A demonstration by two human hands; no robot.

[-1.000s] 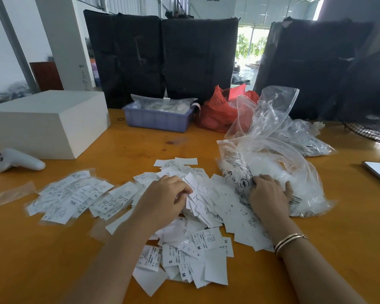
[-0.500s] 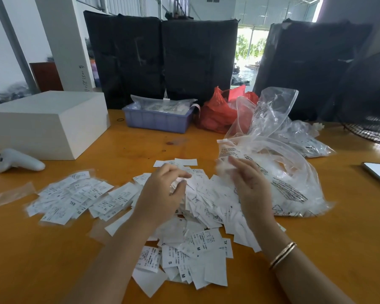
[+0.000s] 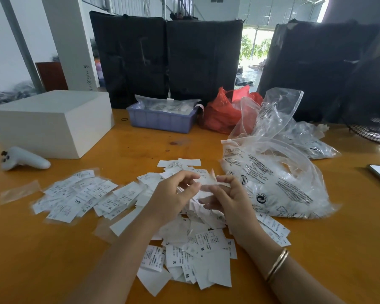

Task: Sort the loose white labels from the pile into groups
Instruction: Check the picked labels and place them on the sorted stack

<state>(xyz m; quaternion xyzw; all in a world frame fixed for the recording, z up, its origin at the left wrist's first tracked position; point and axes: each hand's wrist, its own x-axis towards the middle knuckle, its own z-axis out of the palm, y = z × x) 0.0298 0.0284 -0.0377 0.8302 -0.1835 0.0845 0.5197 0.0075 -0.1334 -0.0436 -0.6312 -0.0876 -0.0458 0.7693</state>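
Between the two raised hands, one white label (image 3: 207, 179) is pinched by the fingertips of the left hand (image 3: 173, 197) and the right hand (image 3: 230, 199). Beneath both hands the loose pile (image 3: 198, 244) is spread on the desk (image 3: 53, 260); left of the left hand, a sorted group (image 3: 79, 195) is laid.

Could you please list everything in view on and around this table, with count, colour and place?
Label pile: one heap, white, table centre.
Sorted labels: one spread group, white, left of the pile.
Held label: one, white, between both hands.
Clear bags: several, transparent with black print, right of the pile.
Red bag: one, red, behind the clear bags.
Bin: one, blue, table back.
Box: one, white, back left.
Controller: one, white, far left.
Table: one, orange.
Left hand: pinches the label.
Right hand: pinches the label; gold bangles at the wrist.
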